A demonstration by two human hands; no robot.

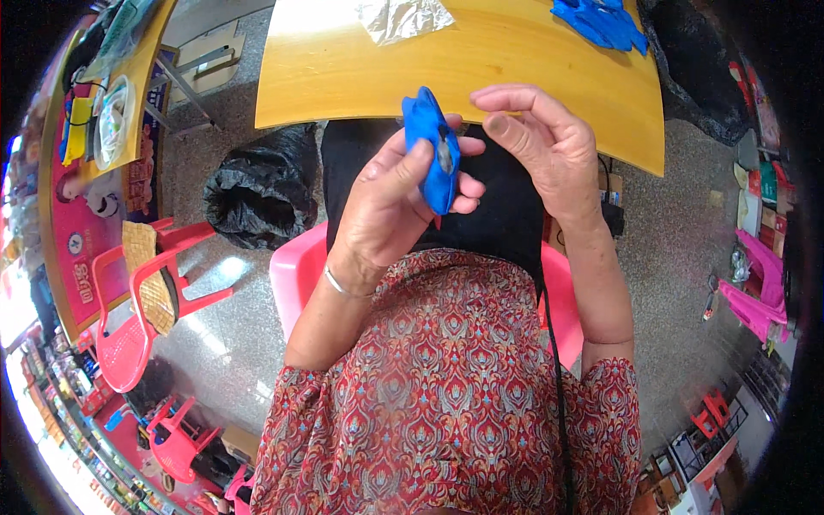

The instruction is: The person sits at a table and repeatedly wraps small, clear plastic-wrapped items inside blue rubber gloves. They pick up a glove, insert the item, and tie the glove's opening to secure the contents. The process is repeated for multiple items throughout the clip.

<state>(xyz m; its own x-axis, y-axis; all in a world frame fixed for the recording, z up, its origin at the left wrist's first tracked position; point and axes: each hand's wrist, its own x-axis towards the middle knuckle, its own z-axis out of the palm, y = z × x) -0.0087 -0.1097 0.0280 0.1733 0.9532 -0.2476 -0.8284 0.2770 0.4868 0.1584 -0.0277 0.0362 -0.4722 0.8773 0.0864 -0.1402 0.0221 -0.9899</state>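
My left hand (386,184) is closed around a small, puffy blue fabric piece (419,129), held upright over my lap near the table's front edge. A dark and greyish spot shows on the side of the piece, perhaps an opening; I cannot tell. To the right of it, my right hand (549,146) is raised, its fingers curved toward the piece without touching it. Its thumb and forefinger tips are apart, and nothing shows between them. If a fine thread is there, it is too small to see.
On the yellow table (343,86) lie a clear plastic bag (403,19) and more blue fabric pieces (601,24). A black bag (262,184) stands on the floor at left, beside a pink chair (129,343). More black plastic (699,69) hangs past the table's right end.
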